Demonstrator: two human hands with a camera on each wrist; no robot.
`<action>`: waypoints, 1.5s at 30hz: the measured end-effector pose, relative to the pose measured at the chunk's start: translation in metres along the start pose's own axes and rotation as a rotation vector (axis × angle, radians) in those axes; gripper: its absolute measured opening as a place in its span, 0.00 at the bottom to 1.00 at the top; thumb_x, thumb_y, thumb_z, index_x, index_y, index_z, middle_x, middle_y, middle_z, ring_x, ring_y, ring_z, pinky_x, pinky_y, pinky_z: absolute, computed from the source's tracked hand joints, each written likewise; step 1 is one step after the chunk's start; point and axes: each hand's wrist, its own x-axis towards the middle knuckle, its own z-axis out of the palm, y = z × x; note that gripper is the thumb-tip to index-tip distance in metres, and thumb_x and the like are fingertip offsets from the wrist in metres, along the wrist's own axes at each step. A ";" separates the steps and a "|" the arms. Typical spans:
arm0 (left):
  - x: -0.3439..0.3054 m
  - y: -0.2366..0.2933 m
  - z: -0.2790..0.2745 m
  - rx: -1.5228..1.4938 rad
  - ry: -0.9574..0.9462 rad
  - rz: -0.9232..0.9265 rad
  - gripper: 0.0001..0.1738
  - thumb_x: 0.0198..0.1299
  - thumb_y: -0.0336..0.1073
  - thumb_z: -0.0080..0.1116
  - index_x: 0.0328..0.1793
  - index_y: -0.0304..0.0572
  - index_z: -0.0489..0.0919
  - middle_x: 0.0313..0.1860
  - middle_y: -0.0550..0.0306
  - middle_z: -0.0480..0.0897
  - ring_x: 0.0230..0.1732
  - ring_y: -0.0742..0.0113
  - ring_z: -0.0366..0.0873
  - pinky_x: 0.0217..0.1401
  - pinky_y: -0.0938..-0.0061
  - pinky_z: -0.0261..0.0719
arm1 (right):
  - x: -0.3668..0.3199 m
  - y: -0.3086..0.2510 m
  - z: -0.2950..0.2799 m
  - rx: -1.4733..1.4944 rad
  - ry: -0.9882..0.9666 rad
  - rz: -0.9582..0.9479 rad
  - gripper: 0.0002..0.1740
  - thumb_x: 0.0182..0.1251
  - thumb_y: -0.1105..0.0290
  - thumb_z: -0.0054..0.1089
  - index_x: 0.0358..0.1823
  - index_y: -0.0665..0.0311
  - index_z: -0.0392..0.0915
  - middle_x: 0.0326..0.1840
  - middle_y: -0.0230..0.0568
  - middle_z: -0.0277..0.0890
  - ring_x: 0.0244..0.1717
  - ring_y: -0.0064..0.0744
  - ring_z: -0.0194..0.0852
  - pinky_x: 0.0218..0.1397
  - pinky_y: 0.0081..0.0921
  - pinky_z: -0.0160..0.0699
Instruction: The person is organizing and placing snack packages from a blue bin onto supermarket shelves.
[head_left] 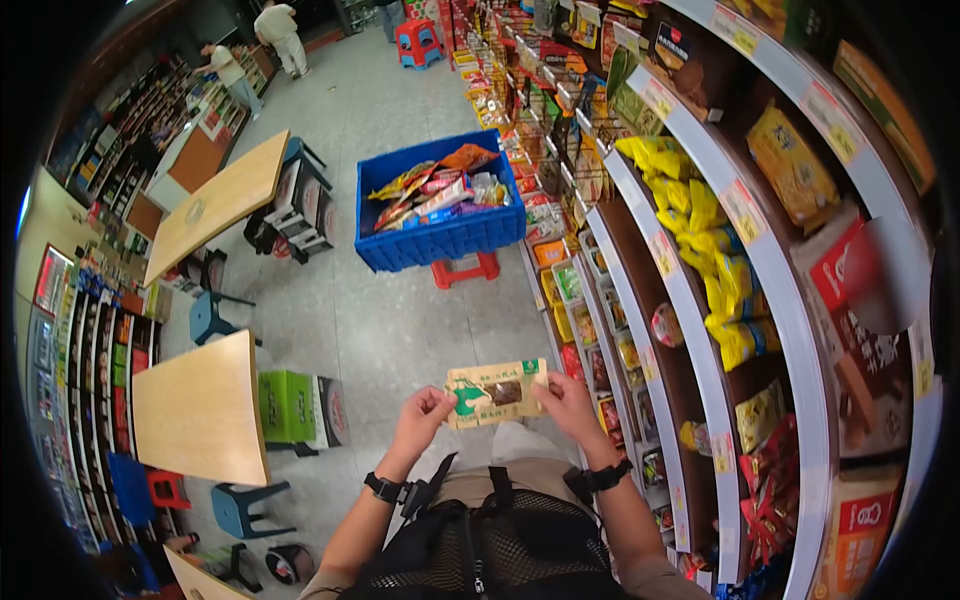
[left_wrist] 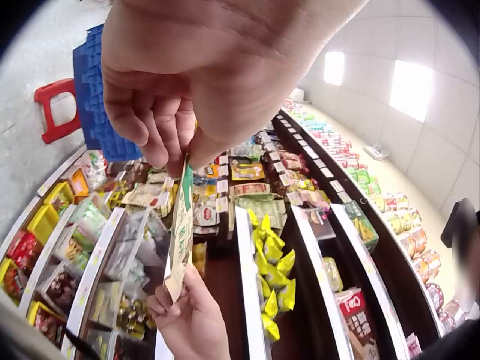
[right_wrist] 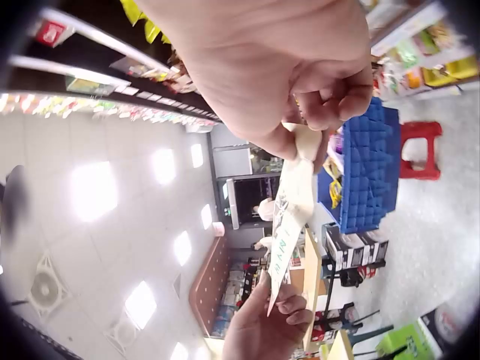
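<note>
A flat tan snack packet (head_left: 497, 393) with green print and a dark window is stretched between both hands in front of the body. My left hand (head_left: 428, 413) pinches its left end between thumb and fingers. The right hand (head_left: 569, 405) grips the opposite end the same way. Seen nearly edge-on in the left wrist view, the packet (left_wrist: 181, 225) hangs from the left hand (left_wrist: 176, 82), the other hand (left_wrist: 196, 319) at its far end. In the right wrist view the packet (right_wrist: 294, 199) is slightly bent below the right hand (right_wrist: 300, 82).
Ahead, a blue crate (head_left: 440, 245) full of snack bags sits on a red stool (head_left: 466, 271). Stocked shelves (head_left: 690, 250) curve along the right, with yellow bags (head_left: 735, 285). Wooden tables (head_left: 200, 400) and blue stools (head_left: 250, 510) stand left. Two people (head_left: 280, 35) are far back.
</note>
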 end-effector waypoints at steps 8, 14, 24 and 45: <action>0.164 0.086 -0.037 -0.092 0.021 0.037 0.10 0.70 0.40 0.59 0.37 0.43 0.78 0.27 0.72 0.77 0.27 0.86 0.68 0.29 0.85 0.64 | 0.142 -0.084 0.017 -0.040 0.060 0.036 0.15 0.71 0.65 0.60 0.51 0.69 0.79 0.18 0.33 0.77 0.16 0.13 0.67 0.19 0.21 0.61; 0.321 0.110 -0.053 0.014 -0.327 -0.084 0.13 0.71 0.43 0.56 0.43 0.40 0.81 0.30 0.69 0.79 0.30 0.83 0.72 0.32 0.84 0.69 | 0.229 -0.061 0.025 0.234 0.318 0.167 0.14 0.72 0.66 0.59 0.52 0.68 0.79 0.23 0.31 0.80 0.14 0.12 0.64 0.17 0.15 0.59; 0.615 0.152 -0.113 0.190 -0.625 -0.100 0.09 0.71 0.36 0.54 0.44 0.40 0.80 0.28 0.68 0.80 0.26 0.82 0.72 0.27 0.83 0.68 | 0.415 -0.103 0.084 0.507 0.502 0.207 0.20 0.74 0.68 0.57 0.64 0.66 0.70 0.36 0.35 0.82 0.25 0.15 0.69 0.29 0.17 0.71; 0.877 0.033 -0.208 -0.326 -0.459 -0.851 0.09 0.72 0.38 0.50 0.47 0.43 0.78 0.33 0.65 0.80 0.29 0.76 0.74 0.30 0.84 0.70 | 0.461 -0.112 0.255 0.552 1.234 0.436 0.11 0.74 0.65 0.53 0.50 0.61 0.78 0.33 0.34 0.78 0.26 0.18 0.69 0.34 0.17 0.69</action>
